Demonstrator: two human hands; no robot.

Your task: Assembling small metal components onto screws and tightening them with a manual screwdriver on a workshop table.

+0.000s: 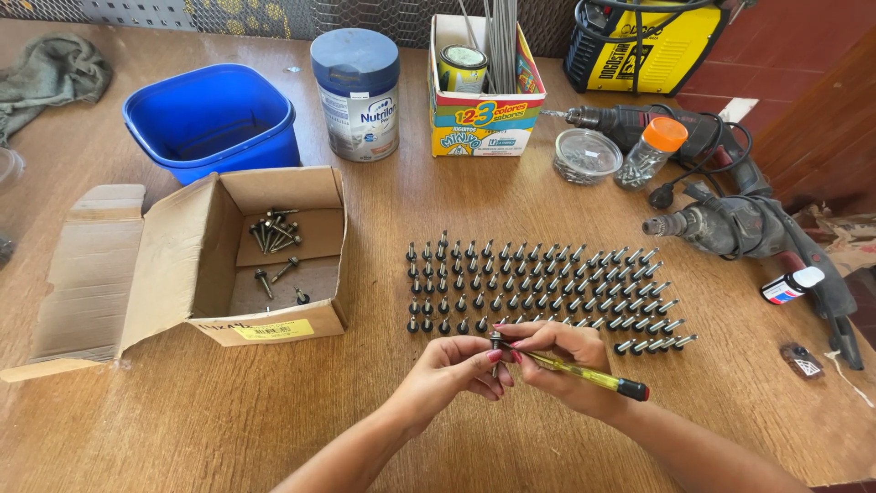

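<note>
My left hand (449, 372) pinches a small dark screw (495, 341) by its head, just in front of the rows. My right hand (561, 354) grips a yellow-handled screwdriver (584, 375) with a black cap, its tip meeting the screw. Both hands hover over the wooden table (228, 411) at the near edge of several rows of upright screws (538, 283). An open cardboard box (265, 265) to the left holds several loose screws (274, 233).
At the back stand a blue plastic tub (214, 119), a tall tin (358, 91), a colourful carton with rods (484, 91) and a yellow machine (639, 41). Two power drills (730, 224), a clear dish (587, 155), an orange-capped jar (650, 151) and a small bottle (790, 285) lie right.
</note>
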